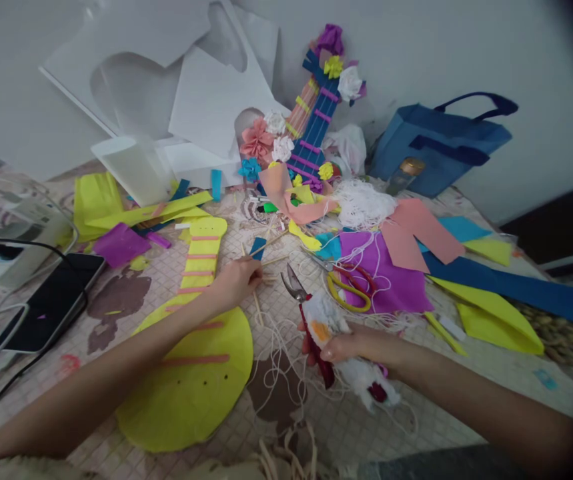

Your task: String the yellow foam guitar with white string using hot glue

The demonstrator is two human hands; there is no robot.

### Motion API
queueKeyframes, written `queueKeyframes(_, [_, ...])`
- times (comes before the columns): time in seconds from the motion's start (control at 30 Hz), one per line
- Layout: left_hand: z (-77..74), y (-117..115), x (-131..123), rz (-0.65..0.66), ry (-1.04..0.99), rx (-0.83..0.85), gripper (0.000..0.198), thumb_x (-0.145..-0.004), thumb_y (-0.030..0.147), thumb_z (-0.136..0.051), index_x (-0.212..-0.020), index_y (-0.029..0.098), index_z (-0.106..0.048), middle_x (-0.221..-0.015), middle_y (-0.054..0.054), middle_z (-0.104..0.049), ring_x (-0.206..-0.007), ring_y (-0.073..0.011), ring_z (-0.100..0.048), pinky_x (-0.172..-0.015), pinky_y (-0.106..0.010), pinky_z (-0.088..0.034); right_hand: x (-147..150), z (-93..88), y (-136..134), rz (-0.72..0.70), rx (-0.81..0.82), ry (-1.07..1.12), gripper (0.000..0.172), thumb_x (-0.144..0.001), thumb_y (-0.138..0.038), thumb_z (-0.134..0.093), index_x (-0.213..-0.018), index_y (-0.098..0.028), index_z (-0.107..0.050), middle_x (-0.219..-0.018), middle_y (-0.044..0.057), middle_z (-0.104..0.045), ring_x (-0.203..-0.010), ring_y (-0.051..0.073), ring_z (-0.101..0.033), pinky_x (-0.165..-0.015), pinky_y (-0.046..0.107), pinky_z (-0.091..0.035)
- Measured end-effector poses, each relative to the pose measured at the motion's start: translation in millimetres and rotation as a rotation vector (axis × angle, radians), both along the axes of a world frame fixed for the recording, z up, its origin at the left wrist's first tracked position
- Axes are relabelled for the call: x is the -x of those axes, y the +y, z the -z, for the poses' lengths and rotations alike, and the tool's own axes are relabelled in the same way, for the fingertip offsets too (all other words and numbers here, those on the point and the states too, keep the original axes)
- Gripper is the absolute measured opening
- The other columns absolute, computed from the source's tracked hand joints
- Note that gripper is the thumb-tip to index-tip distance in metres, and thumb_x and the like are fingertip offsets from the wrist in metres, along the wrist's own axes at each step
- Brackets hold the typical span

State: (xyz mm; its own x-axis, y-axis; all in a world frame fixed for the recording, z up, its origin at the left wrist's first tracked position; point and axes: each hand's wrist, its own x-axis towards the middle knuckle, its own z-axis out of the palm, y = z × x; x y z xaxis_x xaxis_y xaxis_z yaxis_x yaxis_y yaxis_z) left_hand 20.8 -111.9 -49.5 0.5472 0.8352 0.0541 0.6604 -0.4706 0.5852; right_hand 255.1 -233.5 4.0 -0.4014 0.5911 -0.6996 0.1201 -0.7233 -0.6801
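Note:
My right hand (339, 347) is wrapped round the red handles of a pair of pruning shears (306, 313), whose curved metal blades point up and left, apart. Against that hand lies a fuzzy white yarn piece (326, 317) with an orange patch; its lower part shows a dark red spot. With fingers pinched together, my left hand (240, 279) is at several thin wooden sticks (275, 260) and seems to grip one; its fingertips are partly hidden. Below my left forearm lies a flat yellow guitar shape (201, 393) with pink strips across it.
Scissors (349, 293) with yellow and red handles lie on purple paper (406, 293). White string (281, 353) trails over the table. Behind stand a decorated blue paper guitar (319, 127) and a blue bag (436, 147). A phone (51, 303) and cables are at left.

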Motion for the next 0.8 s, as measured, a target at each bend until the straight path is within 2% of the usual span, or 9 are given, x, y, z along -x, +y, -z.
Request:
queueKeyframes(0.13, [-3.1, -3, 1, -0.013, -0.013, -0.007, 0.014, -0.072, 0.002, -0.055, -0.071, 0.015, -0.059, -0.068, -0.001, -0.058, -0.064, -0.0128, -0.054, -0.060, -0.023, -0.041, 5, 1.9, 0, -0.039, 0.070, -0.004, 0.020, -0.055, -0.028, -0.068, -0.071, -0.016, -0.068, -0.075, 0.006, -0.063, -0.072, 0.017, -0.057, -0.064, 0.026, -0.045])
queueKeyframes(0.27, [-15.2, -10, 3, -0.034, -0.039, -0.003, 0.009, -0.077, 0.008, -0.054, -0.075, 0.014, -0.060, -0.067, -0.001, -0.059, -0.060, -0.0113, -0.054, -0.056, -0.021, -0.040, 11, -0.2, 2, -0.066, 0.119, 0.007, 0.016, -0.058, -0.026, -0.067, -0.068, -0.015, -0.065, -0.074, 0.006, -0.063, -0.068, 0.015, -0.057, -0.057, 0.024, -0.041])
queueKeyframes(0.43, [-27.2, -24, 3, -0.045, -0.047, 0.045, 0.008, -0.079, 0.013, -0.054, -0.075, 0.014, -0.061, -0.063, 0.000, -0.058, -0.055, -0.0102, -0.052, -0.052, -0.020, -0.038, 24, -9.5, 8, -0.087, 0.118, -0.067, 0.019, -0.056, -0.028, -0.067, -0.069, -0.014, -0.064, -0.060, 0.001, -0.058, -0.055, 0.011, -0.051, -0.054, 0.022, -0.037])
queueKeyframes(0.8, [-27.7, -34, 0, -0.031, -0.017, 0.053, 0.009, -0.078, 0.010, -0.055, -0.074, 0.014, -0.062, -0.064, -0.001, -0.060, -0.057, -0.0107, -0.052, -0.053, -0.021, -0.038, 37, -4.5, 8, -0.068, 0.066, -0.102, 0.016, -0.055, -0.028, -0.070, -0.065, -0.020, -0.060, -0.057, 0.000, -0.053, -0.056, 0.014, -0.044, -0.054, 0.026, -0.030])
